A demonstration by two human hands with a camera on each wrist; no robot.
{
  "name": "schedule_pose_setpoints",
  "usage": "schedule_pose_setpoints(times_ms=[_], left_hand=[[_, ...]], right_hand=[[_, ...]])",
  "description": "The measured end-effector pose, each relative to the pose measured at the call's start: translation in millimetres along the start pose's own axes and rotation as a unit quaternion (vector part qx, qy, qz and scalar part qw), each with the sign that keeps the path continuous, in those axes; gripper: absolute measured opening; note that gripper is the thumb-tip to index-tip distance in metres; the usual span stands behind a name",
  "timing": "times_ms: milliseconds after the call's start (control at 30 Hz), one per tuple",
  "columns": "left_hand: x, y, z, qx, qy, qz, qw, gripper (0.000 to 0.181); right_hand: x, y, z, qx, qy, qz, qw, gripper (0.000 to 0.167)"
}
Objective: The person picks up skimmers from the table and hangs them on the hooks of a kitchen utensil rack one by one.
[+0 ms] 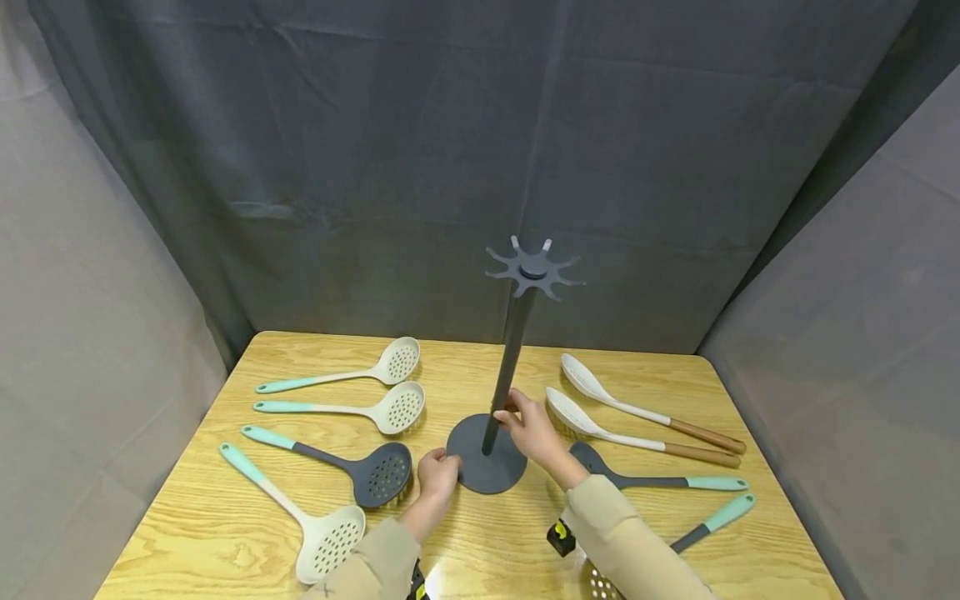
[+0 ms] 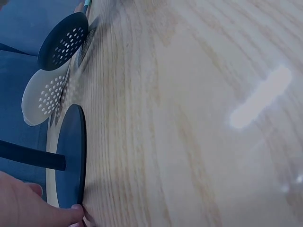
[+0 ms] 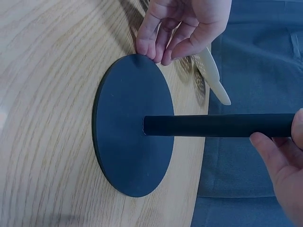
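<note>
A dark stand has a round base (image 1: pixel 480 477), an upright pole (image 1: pixel 512 350) and a star-shaped top of hooks (image 1: pixel 533 268). My left hand (image 1: pixel 437 479) pinches the left edge of the base; in the left wrist view its fingertips meet the disc's rim (image 2: pixel 83 165). My right hand (image 1: pixel 534 432) holds the lower pole between thumb and fingers. The right wrist view has the left hand (image 3: pixel 187 28) at the edge of the disc (image 3: pixel 132 161), and the right hand (image 3: pixel 284 165) on the pole (image 3: pixel 213 126).
On the left lie two pale slotted ladles (image 1: pixel 400 360) (image 1: pixel 401 408), a dark one (image 1: pixel 382 475) and a cream skimmer (image 1: pixel 332 543). On the right lie two white spoons with wooden handles (image 1: pixel 705 452) and dark utensils with mint handles (image 1: pixel 716 483). Grey curtains (image 1: pixel 390 167) enclose the table.
</note>
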State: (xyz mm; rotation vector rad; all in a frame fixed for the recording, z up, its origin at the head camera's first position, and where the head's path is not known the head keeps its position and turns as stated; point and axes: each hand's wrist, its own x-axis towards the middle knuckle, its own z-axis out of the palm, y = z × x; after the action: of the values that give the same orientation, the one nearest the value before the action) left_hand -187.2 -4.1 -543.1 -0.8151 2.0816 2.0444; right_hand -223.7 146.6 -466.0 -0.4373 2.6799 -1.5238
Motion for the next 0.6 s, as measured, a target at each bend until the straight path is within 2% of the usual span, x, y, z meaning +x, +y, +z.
schedule_pose_setpoints(times_ms=[167,400,600], left_hand=[[-3.5,-0.8,-3.9,0.001,-0.006,0.006,1.0,0.051],[-2.6,-3.4,-5.3,0.021,0.003,0.011,0.9997,0.051],[-2.0,0.3,-6.2,0.056,-0.023,0.032,0.9977,0.053]], right_hand=[[-1.8,-1.4,0.1,0.011,-0.005,-0.001,0.9999,0.009],[-2.8,-2.2,-1.4,0.022,-0.008,-0.005,0.9997,0.01],[-2.0,0.9,-4.3,0.032,-0.023,0.005,0.9992,0.015]])
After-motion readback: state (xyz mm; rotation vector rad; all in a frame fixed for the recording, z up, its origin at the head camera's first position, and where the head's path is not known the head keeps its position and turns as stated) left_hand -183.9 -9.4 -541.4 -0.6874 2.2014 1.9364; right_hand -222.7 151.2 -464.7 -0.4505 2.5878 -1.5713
